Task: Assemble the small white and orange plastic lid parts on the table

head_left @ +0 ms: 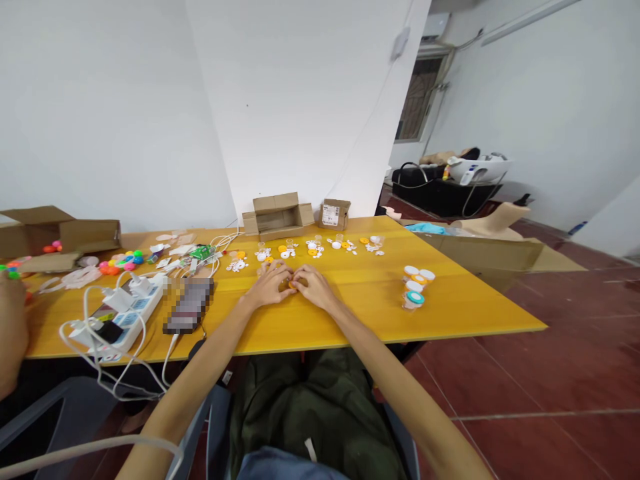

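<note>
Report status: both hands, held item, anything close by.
Left hand and right hand together on small orange item, mostly hidden. White and orange parts scattered just beyond. Lidded containers off right.

Two hands, one left hand (270,287) and one right hand (314,287), were at one tabletop (360,317), with at least one small orange piece (293,285) between them. One other person's arm (13,320) showed at the left end. Three cardboard boxes (283,234) stood along the back edge; a fourth lay beyond the right edge. Toward the front left corner were one phone (189,307) and one power strip (144,308) with four visible plugs (119,300), three white, one black. There was one green circuit board (202,252). Near the right edge stood apparently five lidded jars (413,302), one teal-topped. Five clear cups (339,237) lined the back; the white parts (236,265) among them were too small to count.
</note>
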The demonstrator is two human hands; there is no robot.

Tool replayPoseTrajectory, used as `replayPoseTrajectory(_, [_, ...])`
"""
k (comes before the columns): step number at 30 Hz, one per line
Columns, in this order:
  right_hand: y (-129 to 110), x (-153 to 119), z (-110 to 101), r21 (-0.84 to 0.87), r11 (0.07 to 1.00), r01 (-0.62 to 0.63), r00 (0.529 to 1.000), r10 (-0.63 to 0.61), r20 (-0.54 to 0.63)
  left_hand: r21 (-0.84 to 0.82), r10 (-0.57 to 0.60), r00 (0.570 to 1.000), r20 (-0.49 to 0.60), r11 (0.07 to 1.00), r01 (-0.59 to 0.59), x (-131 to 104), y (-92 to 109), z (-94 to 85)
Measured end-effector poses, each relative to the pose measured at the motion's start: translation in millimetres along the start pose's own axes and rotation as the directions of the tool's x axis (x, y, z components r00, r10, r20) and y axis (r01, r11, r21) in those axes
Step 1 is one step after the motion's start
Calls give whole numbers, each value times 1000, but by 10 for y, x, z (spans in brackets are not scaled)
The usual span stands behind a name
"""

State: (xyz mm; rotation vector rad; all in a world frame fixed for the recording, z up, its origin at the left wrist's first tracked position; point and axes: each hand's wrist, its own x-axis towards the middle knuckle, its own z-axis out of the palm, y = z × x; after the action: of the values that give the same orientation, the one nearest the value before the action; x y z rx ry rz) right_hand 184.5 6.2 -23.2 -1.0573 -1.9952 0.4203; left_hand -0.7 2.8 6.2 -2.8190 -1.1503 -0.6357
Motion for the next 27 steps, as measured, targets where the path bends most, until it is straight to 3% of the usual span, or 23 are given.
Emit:
replayPoseTrajectory(12, [-29,3,-32,1,999,-48,998,48,50,-14,-2,1000,-3,1000,2,4,-9,29])
replayPoseTrajectory(21, [-6,33,-52,-7,994,-107,994,107,-26,-22,-17,1000,-3,1000,17,5,12,7])
replayPoseTrajectory(27, [27,39,-24,78,987,-144,988,148,-51,-30,-30,999,-27,999,29,12,1,15])
